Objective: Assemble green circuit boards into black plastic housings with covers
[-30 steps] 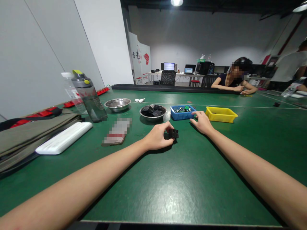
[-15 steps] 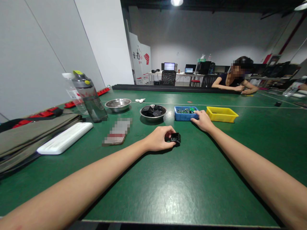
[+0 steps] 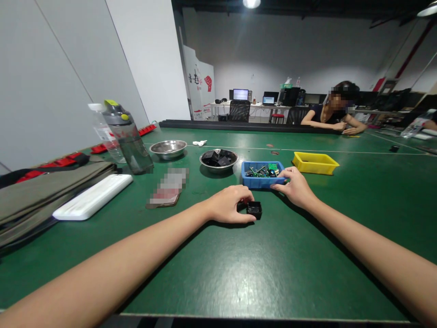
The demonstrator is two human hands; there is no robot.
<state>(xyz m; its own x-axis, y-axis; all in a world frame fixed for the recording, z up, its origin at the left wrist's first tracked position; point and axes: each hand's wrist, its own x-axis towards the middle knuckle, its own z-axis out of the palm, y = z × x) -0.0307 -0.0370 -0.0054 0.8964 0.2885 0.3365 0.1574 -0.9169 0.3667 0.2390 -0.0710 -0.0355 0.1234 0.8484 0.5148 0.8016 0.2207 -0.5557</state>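
Near the middle of the green table [image 3: 218,264], my left hand [image 3: 234,203] has its fingers curved around a small black open-topped box [image 3: 254,210], gripping it at its left side. Farther right, my right hand [image 3: 294,186] pinches the right end of a blue bin [image 3: 262,183], which holds green circuit boards and small metal parts. Behind my left hand a steel bowl [image 3: 219,169] contains several black box pieces. A yellow bin [image 3: 316,168] stands to the right, beyond my right hand.
Another steel bowl [image 3: 168,155] stands at the back left. A blurred phone [image 3: 169,189], a white bar-shaped object [image 3: 93,198], a grey bottle [image 3: 129,139] and a bag [image 3: 58,191] lie or stand at the left. A person [image 3: 332,109] leans on the table's far edge.
The blue bin has moved nearer and slightly left with my right hand on it. My left hand and the black box have shifted slightly nearer and right; the box now shows its open top.
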